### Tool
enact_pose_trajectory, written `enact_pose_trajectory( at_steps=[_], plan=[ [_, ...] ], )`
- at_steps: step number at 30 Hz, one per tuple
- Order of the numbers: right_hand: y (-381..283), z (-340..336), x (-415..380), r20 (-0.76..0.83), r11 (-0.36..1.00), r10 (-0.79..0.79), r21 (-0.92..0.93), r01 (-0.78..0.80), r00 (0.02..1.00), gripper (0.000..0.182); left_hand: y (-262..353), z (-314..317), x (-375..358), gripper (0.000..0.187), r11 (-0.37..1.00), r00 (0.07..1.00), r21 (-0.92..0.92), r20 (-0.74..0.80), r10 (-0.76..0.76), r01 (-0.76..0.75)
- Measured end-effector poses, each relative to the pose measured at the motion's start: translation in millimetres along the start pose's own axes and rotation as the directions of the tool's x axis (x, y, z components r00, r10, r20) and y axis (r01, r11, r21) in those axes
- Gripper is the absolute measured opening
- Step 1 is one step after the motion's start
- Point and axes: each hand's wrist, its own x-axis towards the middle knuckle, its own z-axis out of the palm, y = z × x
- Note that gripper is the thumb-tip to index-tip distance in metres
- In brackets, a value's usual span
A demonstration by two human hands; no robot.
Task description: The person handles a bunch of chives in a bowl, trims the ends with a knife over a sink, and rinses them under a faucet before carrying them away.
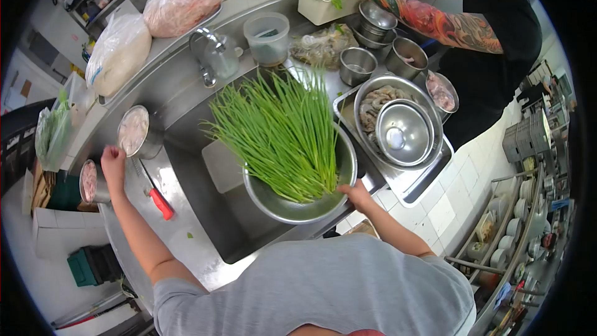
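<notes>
A large bunch of long green stalks (280, 137) fills a round metal bowl (298, 213) over the sink (186, 168). My right hand (356, 194) is closed on the bowl's right rim, by the root ends. At the left, my left hand (113, 165) is closed beside a metal pot of pale meat (134, 130) and above a smaller pot of pink meat (89, 180); whatever it holds cannot be made out. A red-handled knife (160, 204) lies on the steel counter right of my left forearm.
A faucet (211, 56) and cloudy plastic tub (266, 37) stand behind the sink. Bagged food (182, 3) sits at the back left. Right are a shrimp bowl (379, 102) and metal pots (405, 56). A co-worker's tattooed arm (435, 22) reaches over a white bin (323, 7) of greens.
</notes>
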Motion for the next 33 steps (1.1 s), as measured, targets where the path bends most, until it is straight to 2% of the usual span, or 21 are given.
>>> enact_pose_trajectory(
  at_steps=[1,3,5,9,11,13,15,19,20,23,27,29,31,33],
  plan=[
    [8.2,-2.4,6.5,0.036,0.999,-0.043,0.005,0.043,0.998,0.034,47.6,1.2,7.8,0.013,0.995,0.998,-0.073,0.019,0.067,-0.066],
    [-16.3,3.3,-11.3,0.031,0.998,-0.055,0.023,0.054,0.998,0.03,142.1,6.3,25.1,0.011,0.973,0.984,-0.176,0.072,0.162,-0.147],
    [-26.0,-0.8,-14.0,0.111,0.999,0.021,-0.04,-0.016,0.994,0.032,218.4,24.4,45.2,0.011,0.937,0.957,-0.245,0.088,0.276,-0.247],
    [-3.9,-2.6,-0.2,0.152,0.998,-0.066,0.008,0.065,0.986,0.029,338.2,77.4,74.2,0.013,0.91,0.9,-0.26,0.212,0.381,-0.324],
    [-13.8,-6.1,-5.0,0.188,0.999,-0.039,-0.026,0.044,0.981,0.028,363.9,113.7,92.1,0.015,0.875,0.855,-0.265,0.229,0.465,-0.405],
    [-13.5,-6.3,-2.1,0.194,0.998,-0.049,-0.022,0.054,0.98,0.026,392.1,136.4,90.2,0.014,0.878,0.848,-0.357,0.307,0.432,-0.318],
    [-7.1,-3.5,2.9,0.165,0.996,-0.092,0.018,0.09,0.982,0.023,405.1,153.4,84.3,0.014,0.885,0.842,-0.317,0.317,0.437,-0.34],
    [-25.0,-7.4,-10.3,0.196,0.995,-0.092,0.057,0.083,0.976,0.025,394.3,159.0,54.8,0.017,0.922,0.874,-0.258,0.321,0.364,-0.29],
    [-22.1,-7.5,-8.2,0.21,0.997,-0.074,0.039,0.067,0.975,0.025,378.6,158.5,50.3,0.019,0.916,0.875,-0.279,0.313,0.369,-0.287],
    [-14.6,-10.3,-0.6,0.239,0.999,-0.036,0.002,0.036,0.97,0.025,328.2,144.3,27.3,0.02,0.932,0.906,-0.159,0.232,0.355,-0.325],
    [-15.4,-9.6,-6.1,0.244,0.998,-0.054,-0.006,0.057,0.968,0.024,253.7,108.2,-7.4,0.02,0.985,0.965,-0.008,0.199,0.172,-0.174],
    [-15.0,-4.5,-7.8,0.238,0.997,-0.073,0.009,0.073,0.969,0.025,202.9,95.5,-24.3,0.019,0.996,0.983,-0.02,0.16,0.085,-0.083],
    [-12.0,3.5,-10.7,0.232,0.997,-0.076,0.042,0.068,0.97,0.026,184.9,69.5,-49.0,0.016,0.997,0.991,0.041,0.122,0.06,-0.066],
    [-17.0,10.1,-17.8,0.265,0.995,-0.082,0.074,0.065,0.961,0.027,167.5,50.7,-64.7,0.014,1.0,0.992,0.026,0.127,-0.004,0.001]
  ],
)
